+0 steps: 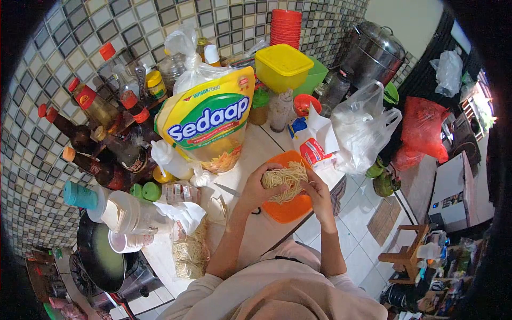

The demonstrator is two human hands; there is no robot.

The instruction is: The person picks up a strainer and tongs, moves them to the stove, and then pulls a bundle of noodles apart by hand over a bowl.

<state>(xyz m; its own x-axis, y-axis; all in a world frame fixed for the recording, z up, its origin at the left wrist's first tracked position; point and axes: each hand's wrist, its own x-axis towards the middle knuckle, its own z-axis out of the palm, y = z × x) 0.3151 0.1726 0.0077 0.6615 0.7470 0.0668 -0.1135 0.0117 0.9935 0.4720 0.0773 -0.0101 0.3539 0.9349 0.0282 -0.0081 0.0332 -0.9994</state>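
A bundle of pale dried noodles (285,182) is held between both hands, above an orange plastic container (290,212). My left hand (257,188) wraps the bundle's left side with curved fingers. On the other side, my right hand (318,193) grips the noodles, its fingertips against the strands. Part of the container's inside is hidden by the noodles and hands. A knife (226,189) lies on the counter left of my left hand, partly covered by the forearm. Just beyond my right hand stands an opened red, white and blue packet (314,145).
A large Sedaap oil pouch (208,122) and several sauce bottles (96,109) stand along the tiled wall. Packed noodles (189,253) lie at the counter's near left. A wok of liquid (101,256) sits on the stove. Plastic bags (365,130) are at the right.
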